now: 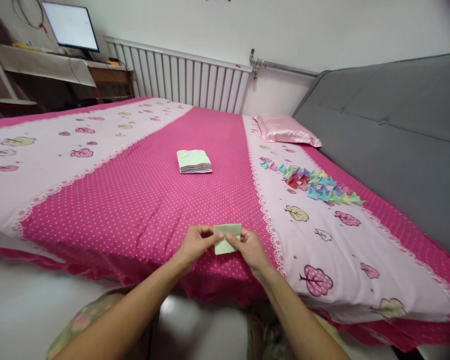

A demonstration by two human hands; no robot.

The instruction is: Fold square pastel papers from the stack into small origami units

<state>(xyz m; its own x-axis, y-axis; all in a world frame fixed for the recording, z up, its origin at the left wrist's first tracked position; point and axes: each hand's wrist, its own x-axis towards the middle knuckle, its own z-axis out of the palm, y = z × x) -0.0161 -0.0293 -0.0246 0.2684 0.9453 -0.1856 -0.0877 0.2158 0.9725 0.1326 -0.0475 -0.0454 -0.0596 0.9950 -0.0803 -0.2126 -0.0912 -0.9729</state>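
A small pale green sheet of paper [228, 248] with a crease across its middle is held up near the bed's front edge. My left hand [198, 243] grips its left side, thumb on the face and fingers behind. On the right side my right hand [252, 248] pinches it the same way, and the two thumbs nearly meet at the crease. Farther back on the pink bedspread lies a stack of square paper [194, 160], light green on top. To the right sit several folded paper boats [322, 187] in many colours, grouped on the pale band of the bedspread.
The pink dotted bedspread [142, 200] covers the bed. A pink pillow [287, 131] lies at the back right against the grey headboard [393, 115]. Behind the bed stands a white radiator [180, 75]. A desk with a monitor [72, 27] is at the far left.
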